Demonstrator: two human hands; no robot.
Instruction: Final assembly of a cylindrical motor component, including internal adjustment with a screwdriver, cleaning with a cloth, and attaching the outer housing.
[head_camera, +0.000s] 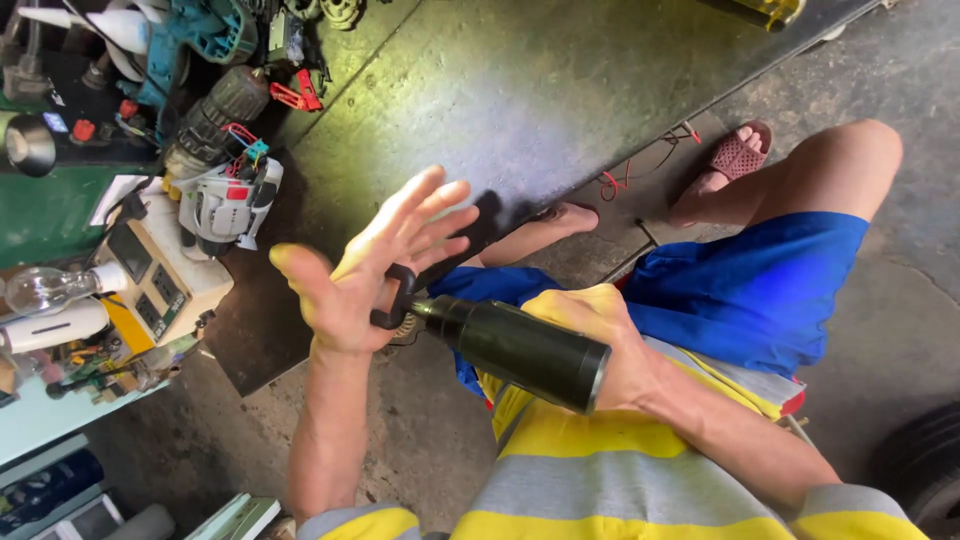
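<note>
Seen from above, a seated person in a yellow and grey striped shirt and blue shorts (750, 290) works on a black cylindrical motor body (520, 350), held across the lap. The right hand (600, 335) is wrapped around the far side of the cylinder, a closed grip that steadies it, with its wide open end pointing toward the person's chest and its narrow end pointing away to the left. At that narrow end sits a small black key with a loop handle (392, 298), standing against the toothed collar of the tool. The left hand (375, 270) is spread flat and wide, fingers fanned; its palm presses on the key's handle rather than closing around it, so this grip is open. In my judgement the step is a palm strike or push on the key, and doing it well would mean keeping the cylinder clamped hard, the key seated squarely in the collar, and the palm meeting the handle flat so it does not slip off. The key lies directly under the left palm and just beyond the right hand's hold. To the left, a cluttered surface (60, 230) carries a white and grey power tool (228, 205), a clear light bulb (45, 288) and a cream meter box (160, 285). Bare concrete floor (520, 90) lies ahead.
</note>
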